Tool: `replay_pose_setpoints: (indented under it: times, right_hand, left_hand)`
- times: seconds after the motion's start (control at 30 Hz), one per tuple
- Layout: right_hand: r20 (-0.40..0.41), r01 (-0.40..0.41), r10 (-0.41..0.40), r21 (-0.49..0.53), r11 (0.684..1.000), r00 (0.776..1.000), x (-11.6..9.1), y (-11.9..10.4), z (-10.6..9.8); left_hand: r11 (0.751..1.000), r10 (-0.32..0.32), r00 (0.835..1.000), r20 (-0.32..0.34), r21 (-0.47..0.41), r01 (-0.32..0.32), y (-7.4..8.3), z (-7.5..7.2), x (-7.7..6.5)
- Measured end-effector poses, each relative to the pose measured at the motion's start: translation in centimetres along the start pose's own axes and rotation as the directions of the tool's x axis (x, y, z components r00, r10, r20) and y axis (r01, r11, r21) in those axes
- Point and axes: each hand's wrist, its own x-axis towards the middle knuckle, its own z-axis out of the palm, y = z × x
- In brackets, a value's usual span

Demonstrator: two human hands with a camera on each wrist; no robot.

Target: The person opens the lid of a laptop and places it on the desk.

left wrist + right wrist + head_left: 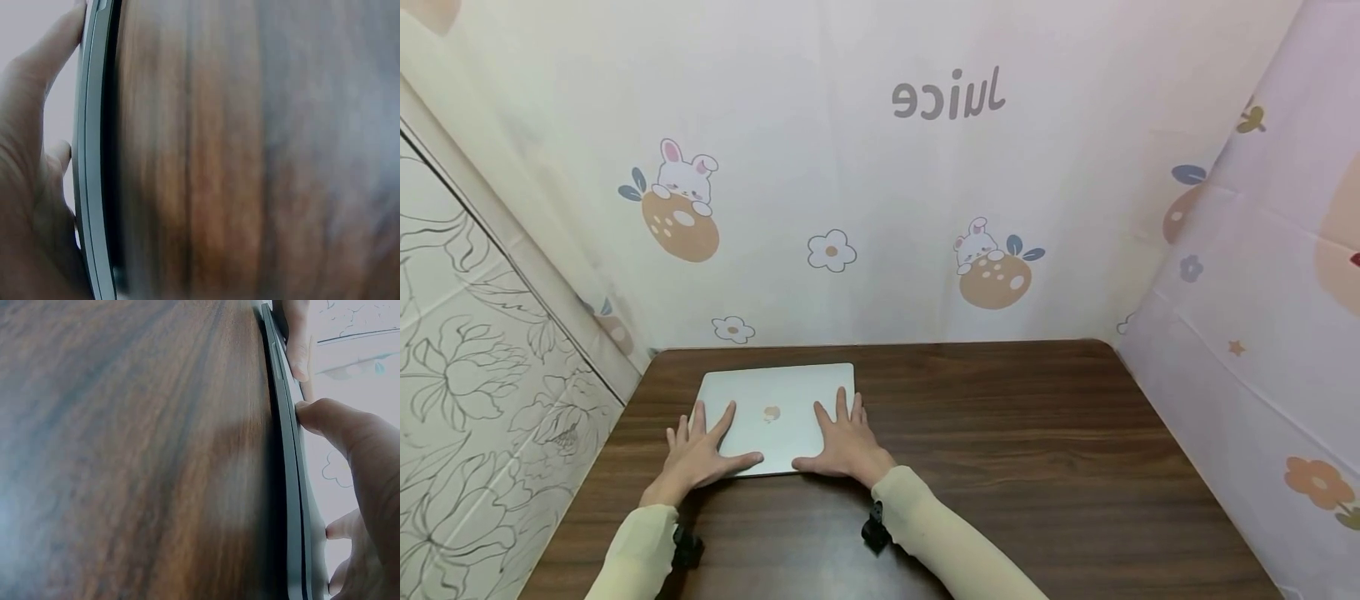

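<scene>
A closed silver laptop (pixel 772 435) with an apple logo on its lid lies flat at the table's far left part. My left hand (pixel 698 457) rests on its left front corner, fingers spread and straight, thumb along the front edge. On the right front corner lies my right hand (pixel 847 446), its fingers also spread, with the thumb pointing inward at the front edge. The left wrist view shows the laptop's thin side (pixel 94 162) close to the palm. In the right wrist view, a thumb (pixel 331 419) touches the lid near the laptop's edge (pixel 290 462).
The dark wood-grain table (pixel 1000 450) stretches right of the laptop. Behind it hangs a pale curtain (pixel 880 183) printed with rabbits and fruit. A white panel with flower line drawings (pixel 467 375) stands at the left, and more printed cloth (pixel 1247 400) hangs at the right.
</scene>
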Motion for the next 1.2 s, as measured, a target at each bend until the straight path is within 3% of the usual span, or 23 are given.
replay_pose_setpoints:
  times: [0.73,1.2]
  right_hand:
    - [0.013,0.025,-0.024,-0.103,0.994,1.0,0.2,0.7,-0.3]
    - [-0.001,0.047,-0.048,-0.13,0.99,0.999,0.9,0.8,-0.2]
  left_hand:
    - [1.0,0.004,1.0,0.011,-0.013,-0.004,1.0,0.4,-0.3]
    - [0.995,0.088,0.995,-0.039,0.055,-0.086,0.7,0.8,0.5]
